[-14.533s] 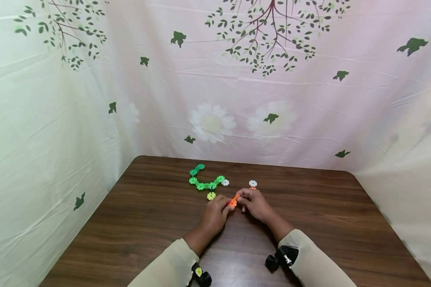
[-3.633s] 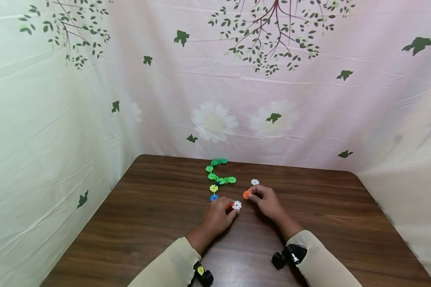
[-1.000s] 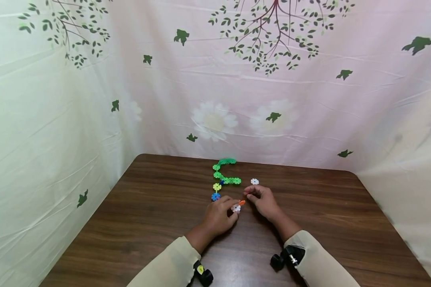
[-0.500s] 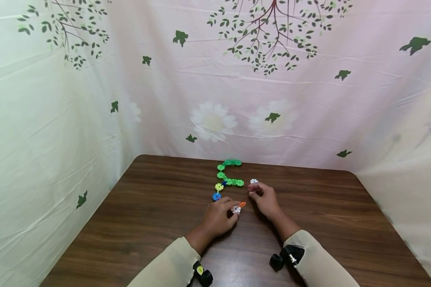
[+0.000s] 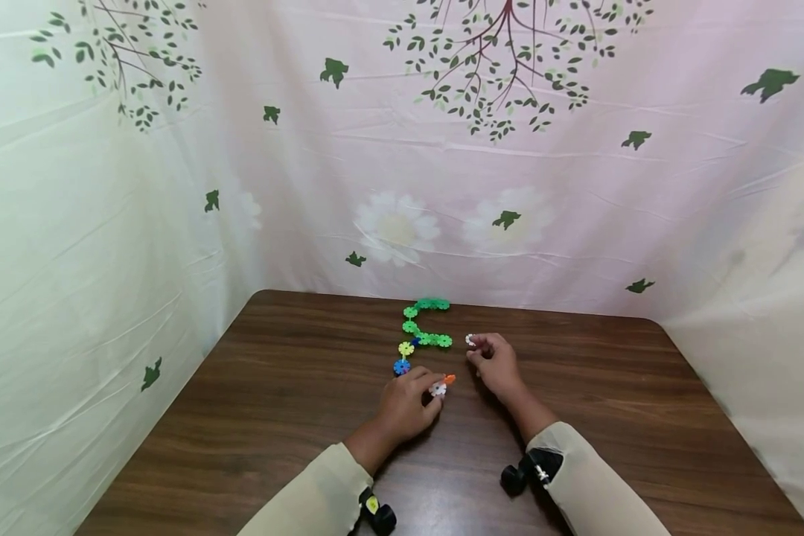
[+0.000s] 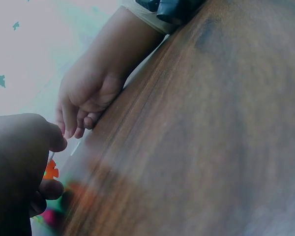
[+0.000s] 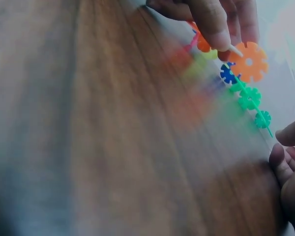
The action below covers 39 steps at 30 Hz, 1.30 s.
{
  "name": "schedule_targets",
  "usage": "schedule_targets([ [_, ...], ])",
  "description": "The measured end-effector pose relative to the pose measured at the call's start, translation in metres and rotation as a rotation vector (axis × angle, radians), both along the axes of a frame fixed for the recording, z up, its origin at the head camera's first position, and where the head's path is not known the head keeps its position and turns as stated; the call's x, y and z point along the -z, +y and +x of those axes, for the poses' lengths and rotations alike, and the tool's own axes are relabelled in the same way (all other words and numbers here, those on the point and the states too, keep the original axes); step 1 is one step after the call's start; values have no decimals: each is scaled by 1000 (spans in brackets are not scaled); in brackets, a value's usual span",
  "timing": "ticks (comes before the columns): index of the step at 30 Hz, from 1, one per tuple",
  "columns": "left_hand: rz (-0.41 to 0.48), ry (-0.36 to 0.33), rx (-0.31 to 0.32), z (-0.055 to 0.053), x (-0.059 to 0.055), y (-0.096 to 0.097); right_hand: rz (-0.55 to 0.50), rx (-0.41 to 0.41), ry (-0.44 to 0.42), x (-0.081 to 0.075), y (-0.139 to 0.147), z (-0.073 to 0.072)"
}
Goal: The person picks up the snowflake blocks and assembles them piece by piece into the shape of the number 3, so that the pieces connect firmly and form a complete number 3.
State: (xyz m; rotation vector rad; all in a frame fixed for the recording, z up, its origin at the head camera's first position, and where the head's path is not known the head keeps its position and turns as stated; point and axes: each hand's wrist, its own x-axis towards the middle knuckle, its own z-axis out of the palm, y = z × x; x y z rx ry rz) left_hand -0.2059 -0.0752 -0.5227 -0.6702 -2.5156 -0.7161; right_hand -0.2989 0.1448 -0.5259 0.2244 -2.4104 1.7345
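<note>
My left hand [image 5: 405,406] pinches the near end of a chain of flower-shaped interlocking discs, by a white disc [image 5: 438,389]. An orange disc [image 5: 450,379] stands edge-on at that end; the right wrist view shows this orange disc [image 7: 249,62] face-on. Beyond the fingers the chain runs through a blue disc [image 5: 401,367] and a yellow disc [image 5: 406,348] to a curve of green discs [image 5: 410,326]. My right hand [image 5: 499,368] reaches a loose white disc [image 5: 470,340], index fingertip at it and thumb apart; fingers partly cover this disc.
The brown wooden table [image 5: 275,417] carries the chain near its far edge. A printed curtain [image 5: 402,179] hangs behind and at both sides. Each sleeve bears a black wrist camera, such as the right one [image 5: 532,470].
The orange disc my right hand held earlier is now on the chain's end. Over the last second the right hand has moved away from it, up to the loose white disc.
</note>
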Motion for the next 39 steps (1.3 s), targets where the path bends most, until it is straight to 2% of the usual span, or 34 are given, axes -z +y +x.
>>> schedule_targets([
  [6,-15,-8,-12,0,1,-1,-9,28,-41,-2,3,-9],
  [15,-19,-43,-3,0,-1,-1,38,5,-143,-4,4,-18],
  [23,-25,-46,7,-1,0,-2,3,-17,-213,-6,6,-29],
  [39,-27,-64,14,0,0,-1,66,-8,-276,-7,6,-36],
])
